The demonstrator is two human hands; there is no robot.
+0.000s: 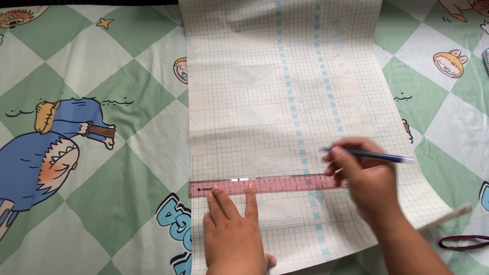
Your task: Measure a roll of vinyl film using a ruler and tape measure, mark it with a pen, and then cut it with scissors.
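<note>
You are looking straight down at a long sheet of gridded backing paper [285, 102], pale cream with fine squares and 2 light blue dotted columns running from the top of the frame toward the bottom. It lies flat over a cloth [102, 66] printed in green and white diamonds with cartoon figures; what is under the cloth cannot be told from here.

A translucent pink ruler [265, 185] lies across the paper in the lower middle of the frame, running left to right, its left end just past the paper's left edge.

Your left hand [234, 234] comes in from the bottom centre, palm down and flat. Its fingers are spread open, and 2 fingertips [250, 189] press onto the ruler's lower edge, pinning it to the paper.

Your right hand [364, 178] enters from the lower right and is blurred. It is closed around a blue pen [369, 154] that sticks out to the right, above the knuckles. The hand covers the ruler's right end, and the pen tip seems to sit near the ruler's upper edge, though the blur hides the exact contact.

At the far right edge of the frame, low down, a dark red strap [466, 242] rests on the cloth, well apart from both hands.
</note>
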